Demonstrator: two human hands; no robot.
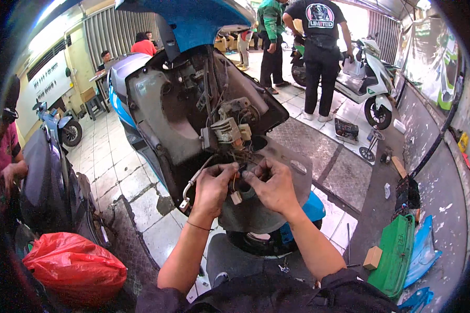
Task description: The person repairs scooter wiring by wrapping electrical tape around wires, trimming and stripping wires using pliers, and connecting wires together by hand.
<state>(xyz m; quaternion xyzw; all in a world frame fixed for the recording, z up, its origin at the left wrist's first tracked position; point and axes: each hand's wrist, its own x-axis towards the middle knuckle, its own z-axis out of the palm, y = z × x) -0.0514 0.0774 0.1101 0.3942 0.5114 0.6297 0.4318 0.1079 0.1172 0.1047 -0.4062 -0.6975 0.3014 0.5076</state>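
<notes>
My left hand (214, 189) and my right hand (272, 187) meet over the opened front of a scooter, fingertips pinched close together. Thin wires (235, 182), one of them orange, run between the two hands. A small dark piece sits at my fingertips, too small to name. Below them hangs a pale plug connector (236, 198), free of both hands. Just beyond are a finned metal part (225, 130) and a tangle of wiring. The scooter's inner body (167, 112) is dusty and bare, with a metal bracket tube (194, 182) left of my left hand.
A red plastic bag (75, 268) lies at lower left beside a dark scooter seat (42, 180). To the right are a green panel (394, 255), a small cardboard box (372, 257) and loose parts. People stand near a white scooter (363, 78); another person is at far left.
</notes>
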